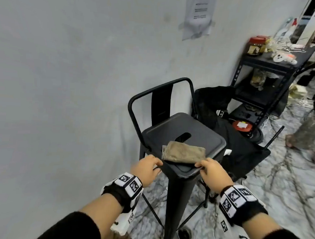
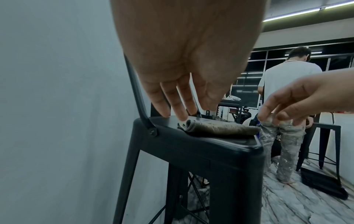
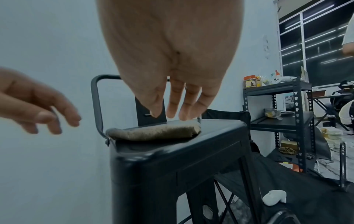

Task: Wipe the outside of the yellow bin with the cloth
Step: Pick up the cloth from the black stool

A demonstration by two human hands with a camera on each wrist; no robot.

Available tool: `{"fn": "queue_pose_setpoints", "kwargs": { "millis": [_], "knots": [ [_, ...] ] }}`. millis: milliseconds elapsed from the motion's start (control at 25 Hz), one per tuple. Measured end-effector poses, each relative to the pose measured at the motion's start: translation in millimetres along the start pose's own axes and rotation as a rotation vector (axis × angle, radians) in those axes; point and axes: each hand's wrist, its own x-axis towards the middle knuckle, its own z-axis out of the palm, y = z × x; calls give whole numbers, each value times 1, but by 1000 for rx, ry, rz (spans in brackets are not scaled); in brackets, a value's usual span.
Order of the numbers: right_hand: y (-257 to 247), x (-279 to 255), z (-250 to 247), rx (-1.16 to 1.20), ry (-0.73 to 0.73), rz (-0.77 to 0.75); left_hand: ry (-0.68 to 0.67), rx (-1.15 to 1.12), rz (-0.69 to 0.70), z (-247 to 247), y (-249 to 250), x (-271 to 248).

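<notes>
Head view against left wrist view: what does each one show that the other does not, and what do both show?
Only the head view shows the slot in the stool seat, the paper on the wall, and the red-lidded jar on the black shelf.

Only the left wrist view shows a standing person in a white shirt and a second stool.

Both show the folded cloth on the seat, with the left hand and right hand near it. No yellow bin appears.

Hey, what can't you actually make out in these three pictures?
- Yellow bin: in no view.
- Paper on the wall, head view: print blurred.
- Cloth on the stool: whether either hand touches it is unclear; the left hand and right hand sit at its near corners.
</notes>
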Motion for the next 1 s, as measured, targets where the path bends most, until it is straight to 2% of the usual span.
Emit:
{"fn": "queue_pose_setpoints", "kwargs": {
  "millis": [200,320,480,800,1000],
  "knots": [
    [14,29,7,-102,-44,49,47,99,69,25,-2,52],
    [21,38,13,-114,-79,30,10,151,78,35,-6,67],
    [28,47,20,-40,8,8,49,58,70,40,-10,80],
    [23,45,27,-71,59,-27,180,-79,22,43,-14,68],
    [-7,35,42,-89,-1,-85,205,-158,-57,34,-36,32]
  ]
}}
